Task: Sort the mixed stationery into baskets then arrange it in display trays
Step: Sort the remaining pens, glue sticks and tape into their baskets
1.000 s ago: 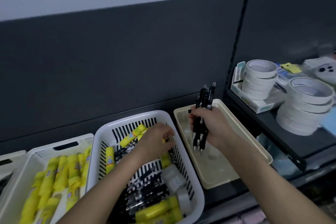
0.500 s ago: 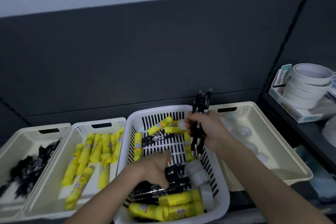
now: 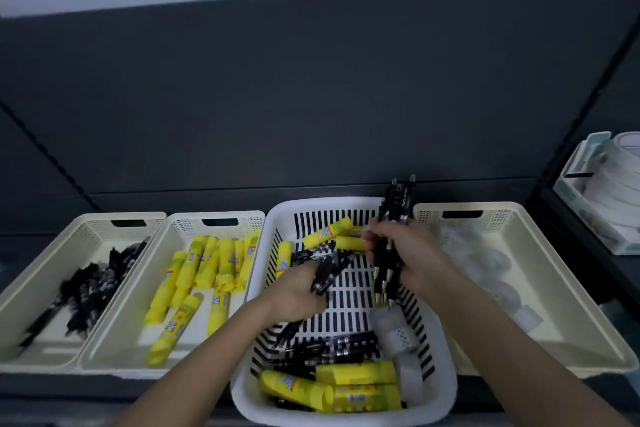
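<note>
Grips with the right hand [image 3: 412, 256] a bundle of black pens [image 3: 396, 208], fingers curled round the barrels. Holds it upright, tips down and clicker ends up, over the far right part of the white slotted basket [image 3: 346, 202]. Clutches in the left hand [image 3: 298, 295] a smaller bunch of pens [image 3: 325, 276], angled up to the right, low over the middle of the same basket.

Finds mixed stock inside that basket: yellow glue sticks [image 3: 329, 234] at the far end and more along the near wall, loose pens [image 3: 339, 345] between them, clear tape rolls [image 3: 394, 334] against the right wall.

Notes three cream baskets in a row with it, two to its left and one to its right, each just beside its neighbour. Records in the far-left cream basket [image 3: 90, 225] sorted pens [image 3: 90, 288] only, blurred. Records in the middle cream basket [image 3: 252, 222] sorted glue sticks [image 3: 207, 263], most lying lengthwise in a loose row, two apart nearer the front. Records in the right cream basket [image 3: 498, 218] pale tape [image 3: 485, 260], faint against the floor; cannot tell the count.

Observes stacked white tape rolls [image 3: 620, 191] on a raised shelf at far right, and a dark back panel [image 3: 311, 97] behind the whole row.
</note>
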### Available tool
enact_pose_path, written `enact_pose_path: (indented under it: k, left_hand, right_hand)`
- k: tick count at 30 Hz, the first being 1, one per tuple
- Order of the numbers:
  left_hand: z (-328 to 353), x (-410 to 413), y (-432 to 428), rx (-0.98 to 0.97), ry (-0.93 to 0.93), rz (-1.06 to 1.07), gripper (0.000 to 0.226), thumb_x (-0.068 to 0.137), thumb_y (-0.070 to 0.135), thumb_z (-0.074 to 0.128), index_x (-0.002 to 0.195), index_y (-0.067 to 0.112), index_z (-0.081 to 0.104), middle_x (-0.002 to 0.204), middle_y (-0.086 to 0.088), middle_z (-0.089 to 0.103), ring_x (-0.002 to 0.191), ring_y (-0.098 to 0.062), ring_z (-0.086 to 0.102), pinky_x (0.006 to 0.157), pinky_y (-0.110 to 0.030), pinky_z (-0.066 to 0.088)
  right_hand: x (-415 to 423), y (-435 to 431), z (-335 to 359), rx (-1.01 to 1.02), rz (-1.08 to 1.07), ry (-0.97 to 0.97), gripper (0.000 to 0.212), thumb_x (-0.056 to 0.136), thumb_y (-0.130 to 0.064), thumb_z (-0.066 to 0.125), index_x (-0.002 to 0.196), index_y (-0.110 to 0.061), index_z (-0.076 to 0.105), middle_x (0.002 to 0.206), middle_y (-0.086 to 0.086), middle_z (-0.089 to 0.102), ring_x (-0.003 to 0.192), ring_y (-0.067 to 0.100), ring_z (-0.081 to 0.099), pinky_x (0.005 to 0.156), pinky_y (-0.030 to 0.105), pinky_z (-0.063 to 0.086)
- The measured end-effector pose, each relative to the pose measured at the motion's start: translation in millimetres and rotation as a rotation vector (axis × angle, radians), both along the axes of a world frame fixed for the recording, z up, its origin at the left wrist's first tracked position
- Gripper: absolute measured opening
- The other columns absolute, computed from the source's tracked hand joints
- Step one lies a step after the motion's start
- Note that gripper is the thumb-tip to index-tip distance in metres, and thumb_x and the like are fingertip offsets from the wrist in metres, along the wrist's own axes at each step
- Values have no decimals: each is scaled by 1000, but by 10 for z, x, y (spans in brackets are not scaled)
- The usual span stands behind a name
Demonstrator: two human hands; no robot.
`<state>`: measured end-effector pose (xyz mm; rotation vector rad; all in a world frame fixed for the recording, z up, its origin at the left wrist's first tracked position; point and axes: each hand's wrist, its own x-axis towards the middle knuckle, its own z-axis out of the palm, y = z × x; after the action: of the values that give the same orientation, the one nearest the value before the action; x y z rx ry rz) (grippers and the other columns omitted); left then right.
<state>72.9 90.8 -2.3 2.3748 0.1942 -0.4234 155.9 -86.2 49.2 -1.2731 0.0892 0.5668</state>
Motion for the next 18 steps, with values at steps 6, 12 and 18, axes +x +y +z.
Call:
enact_pose_path:
  k: [6, 12, 18]
  left_hand:
    - [203, 2, 202, -359, -263, 420, 14, 84, 1, 57, 87, 11, 47, 57, 0, 60, 44, -9, 54, 45, -18, 43]
    - [457, -164, 666, -585, -328, 489, 17, 80, -5, 54, 69, 9, 51, 56, -11, 57, 47, -21, 51, 55, -29, 44]
    - [566, -494, 1273, -593, -315, 497, 18, 75, 1, 63, 71, 13, 50, 58, -9, 53, 48, -21, 51, 49, -27, 43]
  right_hand:
    - [-37, 254, 9, -37, 57, -5, 6, 88, -4, 59, 86, -3, 65, 67, 11, 67, 56, 18, 63, 55, 31, 54]
    - [-201, 732, 85, -22, 167, 18, 17, 86, 4, 59, 103, 3, 60, 75, 15, 68, 62, 20, 65, 56, 33, 55]
    - [-522, 1462, 141, 21, 237, 42, 11, 86, 6, 58, 95, 0, 60, 72, 16, 66, 58, 22, 63, 54, 32, 52]
